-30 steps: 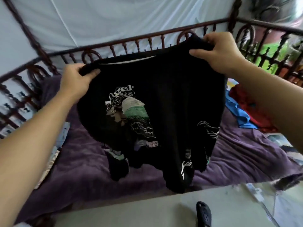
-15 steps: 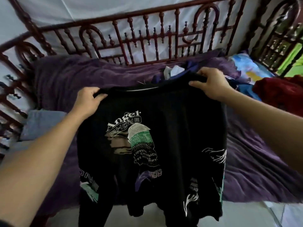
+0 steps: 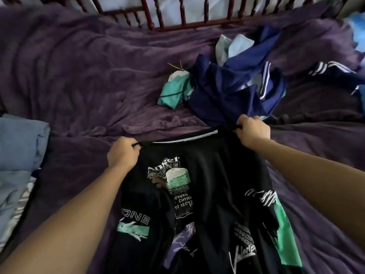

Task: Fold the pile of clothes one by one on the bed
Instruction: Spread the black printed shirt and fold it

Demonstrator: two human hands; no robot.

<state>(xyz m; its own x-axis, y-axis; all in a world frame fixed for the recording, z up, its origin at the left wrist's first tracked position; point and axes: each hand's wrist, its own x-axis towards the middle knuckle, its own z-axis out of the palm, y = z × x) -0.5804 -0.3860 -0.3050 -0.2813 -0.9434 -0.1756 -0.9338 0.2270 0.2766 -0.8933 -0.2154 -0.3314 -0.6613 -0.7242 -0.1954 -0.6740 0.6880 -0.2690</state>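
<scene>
A black T-shirt (image 3: 213,184) with white, green and purple prints lies spread low over the purple bedcover (image 3: 79,76), collar away from me. My left hand (image 3: 122,153) grips its left shoulder and my right hand (image 3: 251,130) grips its right shoulder. Beyond the shirt sits the pile of clothes (image 3: 233,84): navy garments with white stripes, a pale blue piece and a teal one (image 3: 173,91).
A dark red wooden bed rail (image 3: 177,16) runs along the far side. Light blue folded cloth (image 3: 19,141) lies at the left edge. A dark striped garment (image 3: 331,70) and bright blue cloth (image 3: 355,34) lie at the right.
The shirt, held up in the air before, has come down onto the bed with both hands still gripping its shoulders. My view has tilted down toward the bedcover.
</scene>
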